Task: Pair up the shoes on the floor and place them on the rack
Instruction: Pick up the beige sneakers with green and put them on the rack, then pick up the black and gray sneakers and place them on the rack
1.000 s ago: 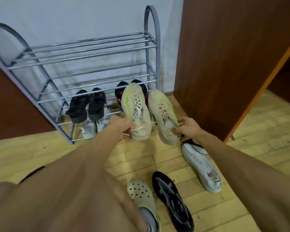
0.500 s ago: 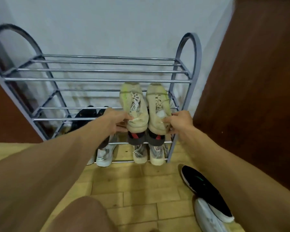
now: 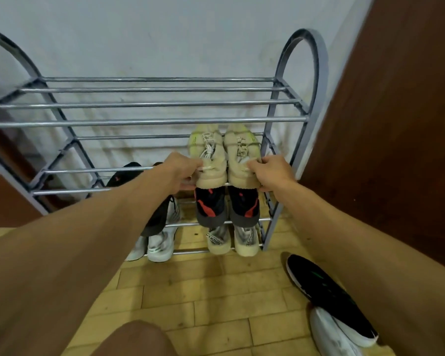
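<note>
Two beige sneakers going onto the rack [image 3: 303, 119], second tier from the top, far right end. Left hand [image 3: 180, 170] is closed on the heel collar of the left beige sneaker [image 3: 208, 155]; right hand [image 3: 270, 173] is closed on the heel collar of the right beige sneaker [image 3: 243, 155]. Shoes sit side by side, touching, toes pointing away from the hands toward the wall, heels at the tier's front bar. Can't tell if the soles are fully resting on the bars yet.

Directly below the hands: black-and-red pair [image 3: 226, 206] on the next tier, another light pair [image 3: 231, 240] on the lowest bars. Below the left forearm, a dark pair and a white pair, partly hidden. Near the right forearm, on the floor: a black shoe [image 3: 324, 283] lying on a white shoe [image 3: 337, 337], not yet racked.

Doing it well, as I judge it: push both toes in evenly until the soles bridge at least two bars, keep heels level and just at the front bar, then let go with both hands together so neither shoe tips through the gaps. Watch the right upright; don't jam the right shoe against it.
</note>
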Tool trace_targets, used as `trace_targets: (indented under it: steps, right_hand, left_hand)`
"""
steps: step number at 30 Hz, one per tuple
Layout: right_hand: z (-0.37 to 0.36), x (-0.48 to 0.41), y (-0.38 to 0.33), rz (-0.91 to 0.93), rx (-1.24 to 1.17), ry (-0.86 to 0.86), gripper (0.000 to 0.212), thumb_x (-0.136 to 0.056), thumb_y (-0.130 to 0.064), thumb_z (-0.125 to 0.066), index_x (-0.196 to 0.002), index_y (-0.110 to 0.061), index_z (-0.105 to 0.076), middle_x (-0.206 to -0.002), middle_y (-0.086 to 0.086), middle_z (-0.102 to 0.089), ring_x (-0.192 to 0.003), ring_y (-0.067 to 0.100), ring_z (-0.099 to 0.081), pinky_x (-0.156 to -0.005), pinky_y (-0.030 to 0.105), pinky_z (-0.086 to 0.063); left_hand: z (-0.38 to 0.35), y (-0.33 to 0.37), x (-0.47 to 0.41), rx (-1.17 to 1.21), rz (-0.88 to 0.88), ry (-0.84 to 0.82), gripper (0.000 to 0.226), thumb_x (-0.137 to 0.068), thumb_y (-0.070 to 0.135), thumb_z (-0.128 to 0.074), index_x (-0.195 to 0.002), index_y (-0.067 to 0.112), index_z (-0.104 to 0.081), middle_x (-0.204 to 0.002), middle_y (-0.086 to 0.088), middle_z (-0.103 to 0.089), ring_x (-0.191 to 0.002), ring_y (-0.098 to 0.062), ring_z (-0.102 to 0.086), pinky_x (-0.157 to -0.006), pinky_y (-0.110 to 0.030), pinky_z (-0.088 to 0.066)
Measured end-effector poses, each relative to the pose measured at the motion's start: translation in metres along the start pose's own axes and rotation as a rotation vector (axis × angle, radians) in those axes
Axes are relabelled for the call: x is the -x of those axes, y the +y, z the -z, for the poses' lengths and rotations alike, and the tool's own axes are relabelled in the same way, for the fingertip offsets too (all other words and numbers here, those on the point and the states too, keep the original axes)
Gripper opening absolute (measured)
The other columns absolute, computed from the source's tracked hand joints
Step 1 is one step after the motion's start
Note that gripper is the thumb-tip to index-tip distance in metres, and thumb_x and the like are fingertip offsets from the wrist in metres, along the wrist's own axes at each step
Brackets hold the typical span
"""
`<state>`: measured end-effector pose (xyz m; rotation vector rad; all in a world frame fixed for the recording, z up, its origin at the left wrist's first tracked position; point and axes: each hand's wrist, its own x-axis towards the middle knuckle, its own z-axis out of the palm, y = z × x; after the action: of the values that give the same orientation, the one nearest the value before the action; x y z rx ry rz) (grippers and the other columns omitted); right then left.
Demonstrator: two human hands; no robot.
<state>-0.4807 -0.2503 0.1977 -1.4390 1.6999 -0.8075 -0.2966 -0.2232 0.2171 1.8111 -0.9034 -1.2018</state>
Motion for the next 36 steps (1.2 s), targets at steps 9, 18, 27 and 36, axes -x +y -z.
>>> trace_targets:
  steps: [9, 18, 27, 36]
  right_hand:
    - [0.041, 0.08, 0.021, 0.025, 0.277, -0.177, 0.038, -0.09, -0.028, -0.062, -0.117, -0.002, -0.064, -0.117, 0.016, -0.067, -0.091, 0.027, -0.067, -0.085, 0.042, -0.058]
    - [0.09, 0.195, 0.121, -0.144, 0.437, -0.4, 0.032, -0.095, -0.02, -0.055, -0.124, -0.006, -0.061, -0.118, 0.01, -0.059, -0.102, 0.024, -0.06, -0.079, 0.033, -0.057]
    - [0.049, 0.29, 0.29, -0.542, 0.391, -0.585, 0.039, -0.094, -0.026, -0.057, -0.124, -0.002, -0.059, -0.117, 0.013, -0.063, -0.103, 0.027, -0.063, -0.083, 0.037, -0.056]
    - [-0.013, 0.341, 0.355, -0.58, 0.578, -0.724, 0.091, -0.079, -0.055, -0.067, -0.146, -0.006, -0.031, -0.148, 0.013, -0.041, -0.131, 0.03, -0.045, -0.102, 0.038, -0.043]
  left_hand:
    - [-0.023, -0.037, 0.098, -0.077, -0.1, -0.044, 0.044, -0.076, 0.038, -0.071, -0.109, 0.014, -0.057, -0.123, -0.009, -0.059, -0.11, -0.024, -0.058, -0.088, -0.035, -0.053]
    - [-0.076, -0.123, 0.214, -0.48, -0.198, -0.362, 0.024, -0.088, 0.031, -0.064, -0.101, 0.012, -0.061, -0.126, -0.013, -0.062, -0.115, -0.031, -0.059, -0.088, -0.035, -0.048]
    - [-0.084, -0.216, 0.247, -1.059, -0.347, -0.72, 0.068, -0.087, 0.05, -0.058, -0.143, 0.019, -0.035, -0.127, -0.002, -0.053, -0.111, -0.02, -0.055, -0.096, -0.035, -0.047]
    - [-0.076, -0.23, 0.229, -1.289, -0.29, -0.827, 0.06, -0.088, 0.052, -0.054, -0.14, 0.025, -0.042, -0.138, -0.003, -0.048, -0.124, -0.021, -0.048, -0.103, -0.038, -0.042]
